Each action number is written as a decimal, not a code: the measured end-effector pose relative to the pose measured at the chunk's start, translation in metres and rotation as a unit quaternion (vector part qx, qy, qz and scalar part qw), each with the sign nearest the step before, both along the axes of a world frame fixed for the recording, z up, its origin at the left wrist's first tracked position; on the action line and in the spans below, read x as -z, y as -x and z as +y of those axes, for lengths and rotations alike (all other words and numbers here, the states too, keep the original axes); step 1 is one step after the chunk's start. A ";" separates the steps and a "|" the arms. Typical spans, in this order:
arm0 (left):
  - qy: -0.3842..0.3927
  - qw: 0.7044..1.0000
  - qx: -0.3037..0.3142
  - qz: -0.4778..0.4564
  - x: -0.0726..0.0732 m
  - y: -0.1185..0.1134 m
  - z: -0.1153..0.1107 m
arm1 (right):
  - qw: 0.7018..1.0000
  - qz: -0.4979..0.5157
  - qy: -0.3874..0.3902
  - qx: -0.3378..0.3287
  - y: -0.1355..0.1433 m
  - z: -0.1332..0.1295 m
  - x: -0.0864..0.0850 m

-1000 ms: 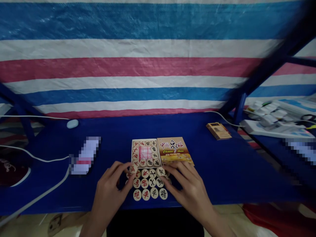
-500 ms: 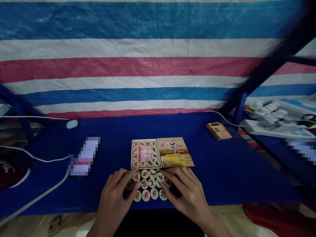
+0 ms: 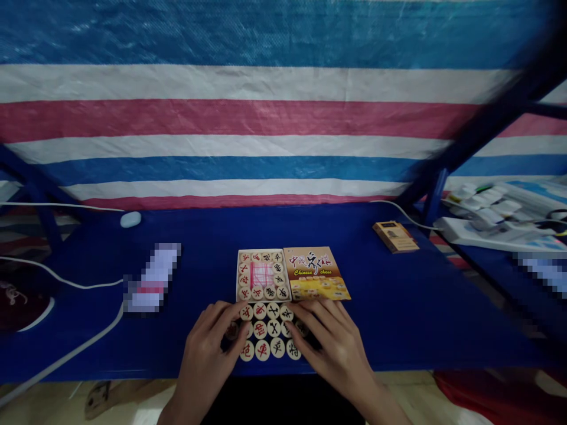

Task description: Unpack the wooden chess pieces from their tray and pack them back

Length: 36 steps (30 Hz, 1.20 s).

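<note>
Rows of round Chinese chess pieces point(image 3: 262, 350) with red and black characters lie at the table's near edge. My left hand point(image 3: 212, 339) has thumb and index finger closed round a red-lettered piece point(image 3: 246, 312) at the left end of the top row. At that row's right end, my right hand point(image 3: 334, 336) pinches a black-lettered piece point(image 3: 286, 311). My fingers partly hide other pieces beside and below these. Just beyond the rows sits an open box point(image 3: 238, 274) with more pieces round its sides and a folded pink-lined sheet point(image 3: 261, 275) in the middle.
Touching the box on the right is its printed lid point(image 3: 316, 274). A blurred-out phone point(image 3: 153, 277), cables and a white earphone-like case point(image 3: 130, 219) lie left. A small cardboard pack point(image 3: 395, 236) and a power strip point(image 3: 491, 233) are right. Striped sheeting point(image 3: 266, 118) hangs behind.
Both end pieces of the top row, slightly raised before, now sit down level in the row. My hands have barely shifted, and the view has moved a little.
</note>
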<state>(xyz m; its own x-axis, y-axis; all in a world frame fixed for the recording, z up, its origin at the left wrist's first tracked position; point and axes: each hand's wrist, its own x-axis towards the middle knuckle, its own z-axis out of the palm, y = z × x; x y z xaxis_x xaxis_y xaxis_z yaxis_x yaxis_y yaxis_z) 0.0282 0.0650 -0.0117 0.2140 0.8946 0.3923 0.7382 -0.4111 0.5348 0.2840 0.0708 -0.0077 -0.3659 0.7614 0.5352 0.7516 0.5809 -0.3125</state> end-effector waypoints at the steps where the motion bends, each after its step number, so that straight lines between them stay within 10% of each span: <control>1: -0.001 1.000 -0.002 -0.003 0.000 0.001 0.000 | 1.000 0.000 -0.001 0.001 0.001 0.000 0.000; 23: 0.038 0.988 -0.040 -0.144 -0.014 0.001 0.004 | 0.999 0.043 0.009 0.022 0.000 0.004 0.001; 36: -0.075 0.994 0.074 0.022 -0.040 -0.011 0.122 | 0.995 -0.100 0.026 0.016 0.028 0.109 -0.031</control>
<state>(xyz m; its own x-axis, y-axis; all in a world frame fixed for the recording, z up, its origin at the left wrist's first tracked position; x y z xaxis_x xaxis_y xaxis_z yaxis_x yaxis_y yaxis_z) 0.0391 0.1868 0.0283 0.3589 0.7843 0.5060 0.6849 -0.5896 0.4280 0.2560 0.1798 0.0232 -0.4356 0.7990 0.4147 0.8199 0.5423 -0.1836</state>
